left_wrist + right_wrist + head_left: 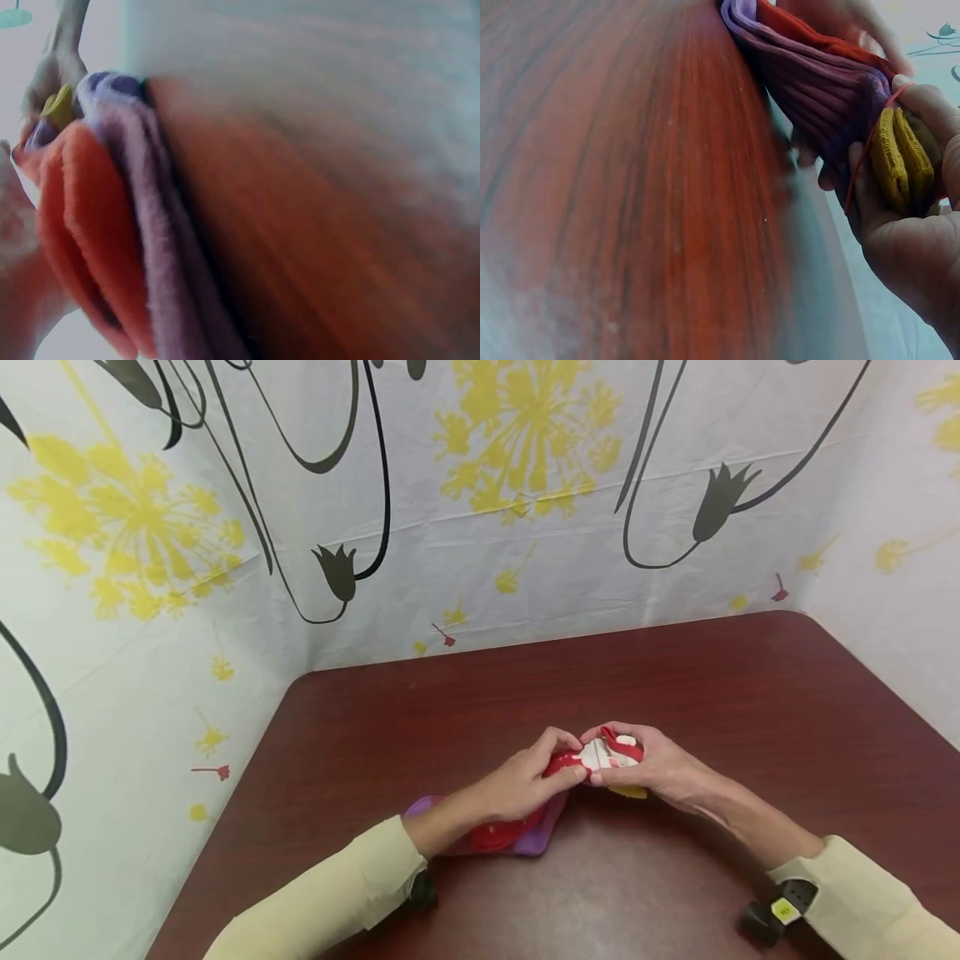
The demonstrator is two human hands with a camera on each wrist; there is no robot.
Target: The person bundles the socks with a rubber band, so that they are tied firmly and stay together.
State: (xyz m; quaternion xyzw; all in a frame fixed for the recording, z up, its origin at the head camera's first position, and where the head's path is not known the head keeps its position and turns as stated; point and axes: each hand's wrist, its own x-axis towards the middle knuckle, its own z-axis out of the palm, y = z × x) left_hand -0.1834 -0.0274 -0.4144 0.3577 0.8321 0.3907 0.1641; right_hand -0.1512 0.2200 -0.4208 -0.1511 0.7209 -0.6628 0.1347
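Both hands hold a bundle of what look like socks just above the table. My left hand [521, 783] pinches the red-and-white patterned layer [595, 755] near its middle, thumb in front. My right hand [667, 770] grips the bundle's right end, where a red strip loops over the top. Beneath the left forearm hang a red layer [97, 217] and a purple sock [536, 841]. In the right wrist view, the purple ribbed fabric [825, 101] narrows towards the right hand. There, a folded mustard-yellow end [892, 161] sticks out beside a thin red cord [865, 154].
The dark red-brown wooden table [420, 710] extends around the hands. White cloth walls [420, 577] with yellow and grey flower prints stand along its back and sides. A dark device [780, 910] sits at the right cuff.
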